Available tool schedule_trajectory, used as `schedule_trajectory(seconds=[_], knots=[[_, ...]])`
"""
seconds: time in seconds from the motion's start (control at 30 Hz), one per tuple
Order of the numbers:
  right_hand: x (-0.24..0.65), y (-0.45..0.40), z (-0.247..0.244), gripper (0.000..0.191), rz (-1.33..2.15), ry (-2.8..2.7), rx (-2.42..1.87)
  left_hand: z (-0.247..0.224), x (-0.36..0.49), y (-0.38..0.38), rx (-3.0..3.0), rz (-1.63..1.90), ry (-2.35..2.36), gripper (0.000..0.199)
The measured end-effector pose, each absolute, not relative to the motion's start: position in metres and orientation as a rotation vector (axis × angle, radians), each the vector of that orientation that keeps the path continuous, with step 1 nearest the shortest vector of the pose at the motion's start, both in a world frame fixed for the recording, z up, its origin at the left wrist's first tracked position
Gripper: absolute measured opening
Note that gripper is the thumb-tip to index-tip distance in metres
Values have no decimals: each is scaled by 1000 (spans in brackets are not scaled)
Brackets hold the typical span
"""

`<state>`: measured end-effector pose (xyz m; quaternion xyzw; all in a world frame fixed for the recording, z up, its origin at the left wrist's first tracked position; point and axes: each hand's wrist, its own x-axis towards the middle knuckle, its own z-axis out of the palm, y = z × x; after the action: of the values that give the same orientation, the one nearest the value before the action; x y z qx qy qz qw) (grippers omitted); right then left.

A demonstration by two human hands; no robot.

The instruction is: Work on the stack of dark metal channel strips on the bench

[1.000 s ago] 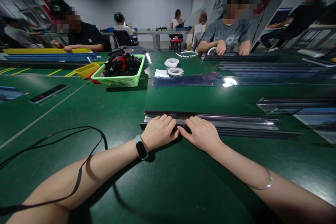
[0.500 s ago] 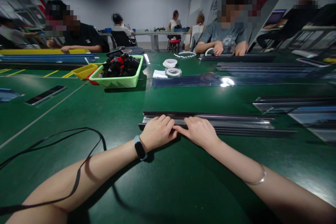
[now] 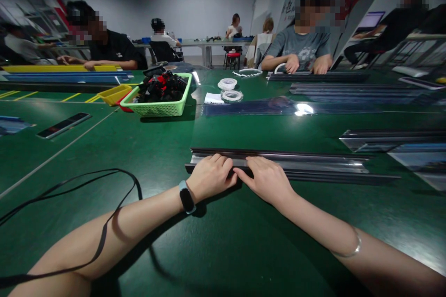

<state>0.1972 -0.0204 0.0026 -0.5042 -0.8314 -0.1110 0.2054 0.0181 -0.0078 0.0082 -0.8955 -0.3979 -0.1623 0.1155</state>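
Note:
A long dark channel-shaped profile [image 3: 324, 164] with a shiny pale inner face lies lengthwise on the green table [image 3: 244, 241]. Near its left end, my left hand [image 3: 211, 174] is closed over the profile, fingers curled into the channel and thumb at the near edge. Just to the right, my right hand [image 3: 266, 176] grips the same profile, its fingers over the channel and its thumb pointing toward my left hand. The fingertips of both hands are hidden inside the channel.
A green basket [image 3: 158, 109] of black and red parts stands beyond, beside a yellow tray [image 3: 114, 95]. Tape rolls [image 3: 227, 84], a clear strip [image 3: 251, 107], a phone [image 3: 64, 125] and more profiles [image 3: 390, 138] lie around. A black cord [image 3: 104, 236] crosses my left forearm. People sit opposite.
My right hand has shifted slightly to the right along the profile, leaving a small gap to my left hand. The whole view has moved a little.

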Motion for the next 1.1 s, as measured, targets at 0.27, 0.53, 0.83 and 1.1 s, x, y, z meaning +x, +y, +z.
schedule_trajectory(seconds=[0.27,0.53,0.83,1.1], knots=[[191,-16,10,43,-294,-2359,-1468,14,23,-7,-2664,-373,-1174,25],[198,-16,7,40,-291,-2363,-1358,13,23,-8,-2610,-442,-1159,23],[199,-19,6,31,-200,-2414,-1222,11,21,-8,-2656,-485,-1128,22],[199,-20,10,32,-145,-2439,-1295,13,20,-7,-2726,-459,-1116,21]])
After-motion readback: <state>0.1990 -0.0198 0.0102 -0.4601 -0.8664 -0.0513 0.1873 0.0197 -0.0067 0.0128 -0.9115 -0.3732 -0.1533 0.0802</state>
